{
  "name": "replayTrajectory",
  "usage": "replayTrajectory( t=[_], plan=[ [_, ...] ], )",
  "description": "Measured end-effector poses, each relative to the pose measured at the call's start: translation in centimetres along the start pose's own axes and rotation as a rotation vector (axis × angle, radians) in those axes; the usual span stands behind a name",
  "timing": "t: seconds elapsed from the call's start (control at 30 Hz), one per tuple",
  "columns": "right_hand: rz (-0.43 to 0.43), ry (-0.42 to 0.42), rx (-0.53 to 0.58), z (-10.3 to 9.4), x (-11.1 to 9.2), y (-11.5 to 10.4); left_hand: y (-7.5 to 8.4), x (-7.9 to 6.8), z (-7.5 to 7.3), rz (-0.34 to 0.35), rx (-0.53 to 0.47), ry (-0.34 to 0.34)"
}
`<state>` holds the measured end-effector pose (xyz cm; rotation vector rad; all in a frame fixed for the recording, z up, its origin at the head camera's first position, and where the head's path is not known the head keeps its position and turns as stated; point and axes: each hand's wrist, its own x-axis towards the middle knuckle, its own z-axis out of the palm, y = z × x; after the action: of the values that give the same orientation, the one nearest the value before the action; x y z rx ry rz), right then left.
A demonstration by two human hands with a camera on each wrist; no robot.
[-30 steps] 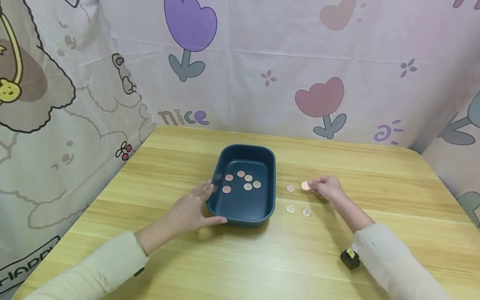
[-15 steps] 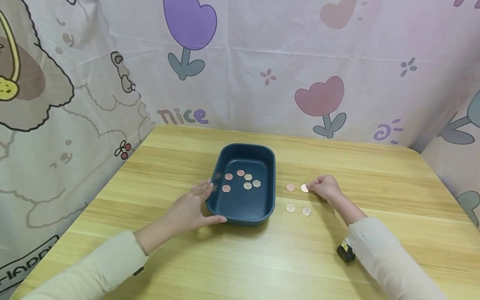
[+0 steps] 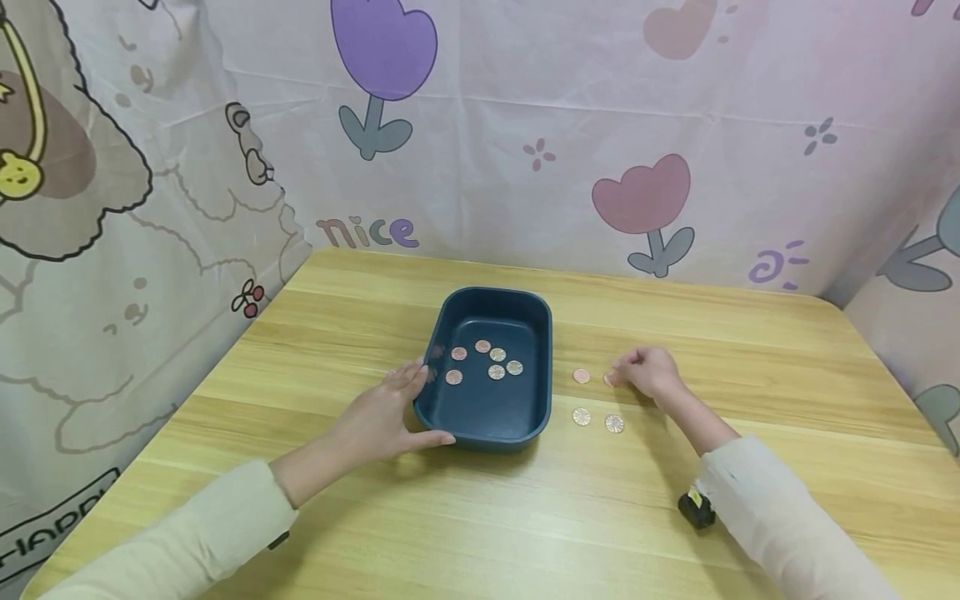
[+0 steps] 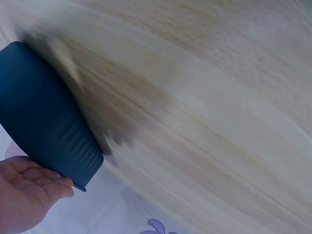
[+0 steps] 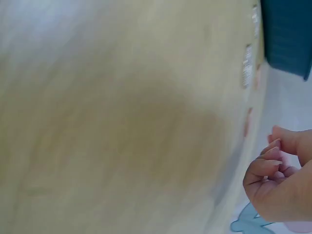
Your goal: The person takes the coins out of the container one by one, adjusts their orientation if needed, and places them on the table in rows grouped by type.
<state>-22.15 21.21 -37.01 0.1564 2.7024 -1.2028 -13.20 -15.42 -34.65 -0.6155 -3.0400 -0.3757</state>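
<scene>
A deep dark-blue rectangular tray (image 3: 487, 412) stands on the table. My left hand (image 3: 382, 417) holds its near left corner, fingers along the left wall and thumb at the near rim. In the left wrist view the fingers (image 4: 46, 183) meet the rim. Several copper and gold-toned coins (image 3: 497, 372) lie flat inside. To the tray's right are a copper coin (image 3: 581, 376), a gold-toned coin (image 3: 581, 417) and another patterned coin (image 3: 614, 423). My right hand (image 3: 651, 372), fingers curled, partly covers a second copper coin (image 3: 608, 379). That coin (image 5: 247, 122) appears apart from the fingertips in the right wrist view.
The wood-grain table (image 3: 480, 517) extends around the tray. A patterned cloth (image 3: 510, 192) hangs behind the far edge and along the sides. A small black device (image 3: 697, 508) sits at the right sleeve.
The copper coin by my right hand has shifted slightly toward me and lost its bright glare; it now lies flat under the fingertips. The left hand and tray stay put.
</scene>
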Motion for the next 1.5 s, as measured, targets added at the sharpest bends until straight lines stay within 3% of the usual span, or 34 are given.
replayTrajectory(
  t=[0.3, 0.5, 0.63, 0.87, 1.13, 1.3, 1.5],
  plan=[
    [-0.281, 0.081, 0.203, 0.4, -1.2, -4.3, 0.1, 0.0, -0.2, -0.014, -0.005, -0.012],
    [-0.356, 0.071, 0.336, 1.8, -1.8, -7.0, 0.1, 0.0, -0.2, -0.012, 0.000, -0.010],
    [-0.385, 0.057, 0.364, 2.9, -1.9, -8.6, 0.1, 0.0, -0.1, -0.007, 0.000, -0.008],
    [-0.406, 0.001, 0.303, 5.0, -1.8, -11.4, 0.0, 0.0, -0.1, -0.010, -0.012, -0.010],
    [-0.435, -0.038, 0.234, 7.8, -1.0, -12.4, 0.0, 0.0, -0.1, 0.000, -0.017, -0.009],
    [-0.401, -0.081, 0.220, 9.0, -0.6, -12.8, 0.0, 0.0, -0.1, 0.015, -0.013, 0.000],
    [-0.319, -0.114, 0.079, 10.3, 0.3, -12.6, -0.1, 0.0, 0.0, 0.018, -0.015, 0.005]
  ],
)
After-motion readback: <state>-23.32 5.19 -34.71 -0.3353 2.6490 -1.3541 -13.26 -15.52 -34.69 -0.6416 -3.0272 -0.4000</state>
